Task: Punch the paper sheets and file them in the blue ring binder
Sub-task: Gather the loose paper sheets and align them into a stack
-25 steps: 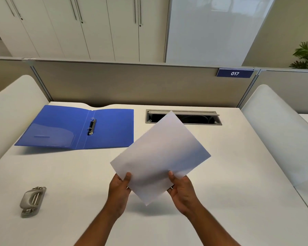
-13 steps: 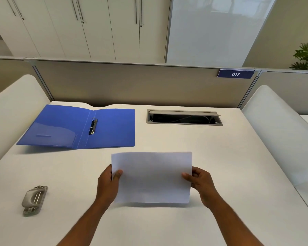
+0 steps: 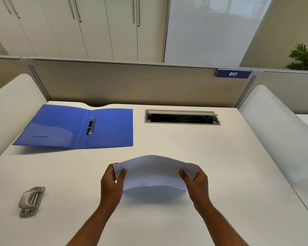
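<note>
Step in hand, by my read: squaring up or folding the paper sheets before punching; nothing is punched or filed yet.

Far left, near the table's (image 3: 167,228) front edge, lies the grey hole punch (image 3: 31,201), untouched and well apart from both hands. Behind it, at back left, the blue ring binder (image 3: 112,128) lies open flat with its ring mechanism (image 3: 91,126) exposed in the spine; whether the rings are open or closed is too small to tell.

Centre: the left hand (image 3: 111,185) grips the left edge of the paper sheets (image 3: 155,173), thumb on top, fingers (image 3: 122,174) curled under and clamped on the stack. The sheets arch upward in the middle like a dome, held just above the table with a shadow beneath. How many sheets there are I cannot tell.

Right: the right hand (image 3: 196,181) mirrors this, its fingers clamped on the right edge with the thumb on the near face. So the paper spans between the two hands, bowed up, with each edge pinched.

Next move probably calls for carrying the stack left to the punch, which means letting the bow relax, keeping the edges aligned and feeding one long edge squarely into the punch slot. Risk: sheets may slip out of register while bowed, giving misaligned holes.

Back right of the binder is a cable tray opening (image 3: 182,118) in the table, not involved.
</note>
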